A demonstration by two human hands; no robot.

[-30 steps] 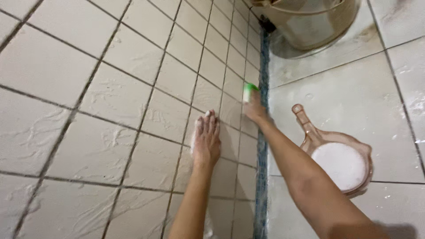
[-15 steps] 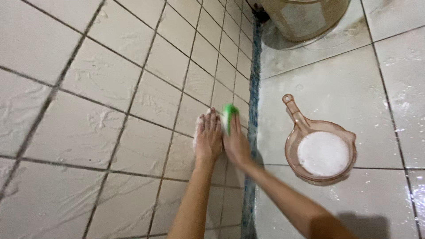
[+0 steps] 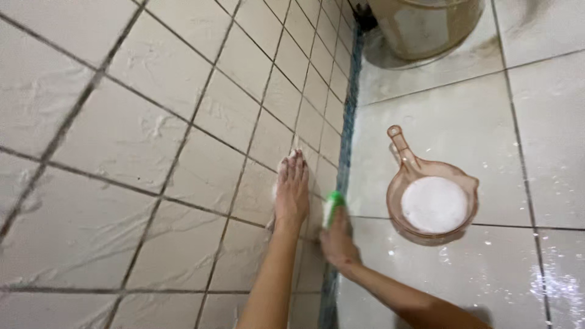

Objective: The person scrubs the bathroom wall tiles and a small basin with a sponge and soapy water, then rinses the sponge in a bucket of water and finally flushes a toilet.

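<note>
Left hand (image 3: 291, 194): lay open and flat, fingers together, pressed against the soapy tiled wall (image 3: 152, 152). Right hand (image 3: 338, 240): was closed around a green scrub brush (image 3: 333, 204), held at the wall's bottom edge, just beside the blue-grey joint strip (image 3: 346, 140); brush's long axis ran up the wall, green end pointing away from the wrist. Pink dipper (image 3: 434, 204): stood on the wet floor (image 3: 487, 122) near the brush, full of white foam, handle pointing toward the bucket (image 3: 426, 24) at the floor's far edge.

A home bathroom: soapy tiled wall (image 3: 152, 140), wet floor (image 3: 463, 116), dipper (image 3: 429, 198), bucket (image 3: 426, 24).
</note>
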